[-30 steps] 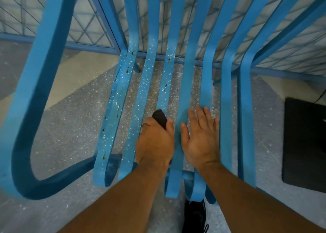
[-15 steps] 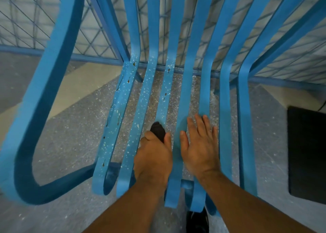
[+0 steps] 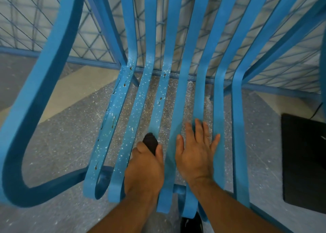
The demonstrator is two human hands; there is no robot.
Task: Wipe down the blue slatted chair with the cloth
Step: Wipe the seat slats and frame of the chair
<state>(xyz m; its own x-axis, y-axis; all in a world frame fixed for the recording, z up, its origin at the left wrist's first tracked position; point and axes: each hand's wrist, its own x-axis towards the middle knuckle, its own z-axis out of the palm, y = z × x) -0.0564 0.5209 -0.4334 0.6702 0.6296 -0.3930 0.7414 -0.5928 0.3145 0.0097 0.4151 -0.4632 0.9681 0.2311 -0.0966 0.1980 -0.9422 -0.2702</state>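
Seven slats make up the seat and back of the blue slatted chair (image 3: 183,91), each bending up from the seat into the backrest, with a broad looped armrest (image 3: 30,100) on its left side. The three slats nearest that armrest are flecked with white specks and a few small brown spots. The four slats further from it look plain and even in colour.

The left hand (image 3: 144,167) is curled around a dark cloth (image 3: 150,142). A bunched end of the cloth sticks out past the thumb and forefinger and sits on the third slat from the armrest, towards the seat's front edge. The right hand (image 3: 195,153) lies flat just beside it on the chair seat, fingers straight and spread across the fifth and sixth slats, holding nothing.

Under and around the chair is a grey speckled floor (image 3: 67,135), littered with white flecks and crossed by a pale beige band behind the armrest. A wire-mesh panel (image 3: 26,26) with a blue bottom rail stands behind the chair's backrest. A black mat (image 3: 303,162) lies on the floor to the chair's right. A black shoe (image 3: 191,224) shows below the chair's front edge.
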